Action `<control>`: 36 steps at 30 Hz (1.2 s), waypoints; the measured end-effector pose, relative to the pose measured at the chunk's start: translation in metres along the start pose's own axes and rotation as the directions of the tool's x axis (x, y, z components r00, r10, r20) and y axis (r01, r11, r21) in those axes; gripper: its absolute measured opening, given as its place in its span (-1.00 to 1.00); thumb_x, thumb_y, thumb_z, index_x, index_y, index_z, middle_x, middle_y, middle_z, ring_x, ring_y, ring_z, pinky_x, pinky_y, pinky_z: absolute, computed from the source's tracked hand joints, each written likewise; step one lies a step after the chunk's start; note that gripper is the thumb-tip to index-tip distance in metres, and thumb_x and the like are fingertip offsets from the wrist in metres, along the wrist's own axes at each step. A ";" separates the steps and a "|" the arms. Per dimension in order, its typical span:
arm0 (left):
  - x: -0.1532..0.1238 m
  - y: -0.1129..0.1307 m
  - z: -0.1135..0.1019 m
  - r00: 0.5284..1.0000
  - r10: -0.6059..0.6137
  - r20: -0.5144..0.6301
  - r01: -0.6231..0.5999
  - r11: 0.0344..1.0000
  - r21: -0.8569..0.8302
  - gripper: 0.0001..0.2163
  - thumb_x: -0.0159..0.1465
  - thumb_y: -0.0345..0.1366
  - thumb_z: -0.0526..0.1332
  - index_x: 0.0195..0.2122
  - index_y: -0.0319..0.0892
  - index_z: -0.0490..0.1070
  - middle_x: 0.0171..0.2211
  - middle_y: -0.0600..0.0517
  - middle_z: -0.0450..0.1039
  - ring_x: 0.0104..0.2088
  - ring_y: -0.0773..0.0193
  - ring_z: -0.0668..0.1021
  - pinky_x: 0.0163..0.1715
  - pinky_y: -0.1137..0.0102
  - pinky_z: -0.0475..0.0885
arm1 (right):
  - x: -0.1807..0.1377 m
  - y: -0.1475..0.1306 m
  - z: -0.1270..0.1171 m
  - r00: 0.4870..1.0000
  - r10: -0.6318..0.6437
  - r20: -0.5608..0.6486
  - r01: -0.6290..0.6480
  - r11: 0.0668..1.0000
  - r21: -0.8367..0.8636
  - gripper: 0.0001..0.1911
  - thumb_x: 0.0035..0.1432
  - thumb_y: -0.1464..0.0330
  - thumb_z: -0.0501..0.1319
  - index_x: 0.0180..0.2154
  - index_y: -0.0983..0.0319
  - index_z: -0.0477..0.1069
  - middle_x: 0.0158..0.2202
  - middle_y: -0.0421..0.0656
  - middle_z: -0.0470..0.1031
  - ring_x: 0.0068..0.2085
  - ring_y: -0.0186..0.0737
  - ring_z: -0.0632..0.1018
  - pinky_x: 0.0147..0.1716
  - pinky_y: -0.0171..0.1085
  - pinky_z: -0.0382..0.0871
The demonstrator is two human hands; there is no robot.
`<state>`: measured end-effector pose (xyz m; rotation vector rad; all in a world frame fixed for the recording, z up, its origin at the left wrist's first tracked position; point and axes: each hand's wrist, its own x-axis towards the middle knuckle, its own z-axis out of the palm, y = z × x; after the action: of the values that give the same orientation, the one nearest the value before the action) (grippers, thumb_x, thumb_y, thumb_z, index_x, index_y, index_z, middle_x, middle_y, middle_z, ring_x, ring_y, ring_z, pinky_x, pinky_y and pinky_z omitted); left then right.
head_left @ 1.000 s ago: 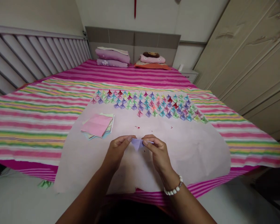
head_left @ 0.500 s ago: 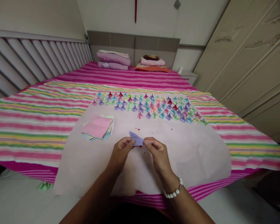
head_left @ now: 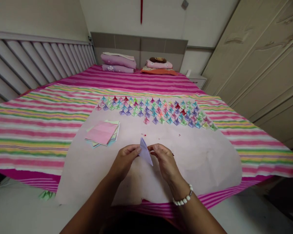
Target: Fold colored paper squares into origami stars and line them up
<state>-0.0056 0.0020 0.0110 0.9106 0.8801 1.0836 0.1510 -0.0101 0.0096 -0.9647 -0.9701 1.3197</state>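
Paper [head_left: 146, 153] (lilac) in left grip [head_left: 126, 158]

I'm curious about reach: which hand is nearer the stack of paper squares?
Left. The left hand, holding folded purple paper, is right of the stack of paper squares and nearer the viewer; the right hand is farther right.

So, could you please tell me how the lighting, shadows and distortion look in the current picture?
Head view: dim overall, without strong glare; head view: soft shadow on the pale sheet below the purple paper; head view: wardrobe slanted and stretched toward the edge; head view: folded paper shapes lacking fine detail.
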 end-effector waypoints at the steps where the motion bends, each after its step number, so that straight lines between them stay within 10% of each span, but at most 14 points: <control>1: 0.000 0.000 0.000 1.000 -0.007 0.008 0.007 1.000 0.000 -0.79 0.07 -0.21 0.37 -0.31 -0.21 0.55 -0.44 0.02 0.55 -0.40 0.31 0.53 -0.30 0.41 0.40 | 0.000 0.000 0.001 1.000 0.015 0.012 -0.015 1.000 0.016 -0.75 0.02 0.14 0.32 -0.45 0.20 0.55 -0.40 -0.16 0.55 -0.31 -0.22 0.47 -0.21 -0.25 0.31; 19: 0.002 -0.006 0.001 0.987 0.130 -0.097 -0.108 0.972 0.210 -0.81 0.02 -0.22 0.38 -0.44 -0.19 0.45 -0.51 0.10 0.46 -0.48 0.37 0.46 -0.42 0.46 0.36 | -0.003 0.000 0.007 0.992 0.095 0.082 -0.096 0.995 0.012 -0.86 -0.15 0.31 0.39 -0.50 0.21 0.49 -0.56 -0.26 0.47 -0.53 -0.33 0.41 -0.44 -0.31 0.29; 26: 0.000 -0.014 0.008 0.889 0.458 -0.016 -0.347 0.695 0.630 -0.88 0.17 -0.29 0.22 -0.31 -0.15 0.53 -0.25 -0.03 0.48 -0.22 0.22 0.52 -0.25 0.36 0.40 | 0.001 0.012 0.001 0.999 -0.021 -0.029 0.017 0.990 -0.142 -0.93 -0.08 0.36 0.30 -0.47 0.20 0.45 -0.64 -0.33 0.29 -0.60 -0.38 0.26 -0.58 -0.35 0.13; 36: -0.003 -0.017 0.020 0.871 0.490 0.004 -0.291 0.509 0.810 -0.79 0.16 -0.35 0.17 -0.18 -0.22 0.45 -0.35 -0.02 0.43 -0.40 0.28 0.49 -0.39 0.37 0.42 | -0.005 0.012 0.006 0.919 -0.391 0.045 0.332 0.708 -0.623 -0.87 0.06 0.50 0.12 -0.46 0.22 0.39 -0.48 -0.22 0.33 -0.47 -0.31 0.36 -0.48 -0.31 0.23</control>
<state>0.0176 -0.0073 0.0032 1.8496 1.4534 1.2011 0.1416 -0.0152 -0.0002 -1.2315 -1.4876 0.6034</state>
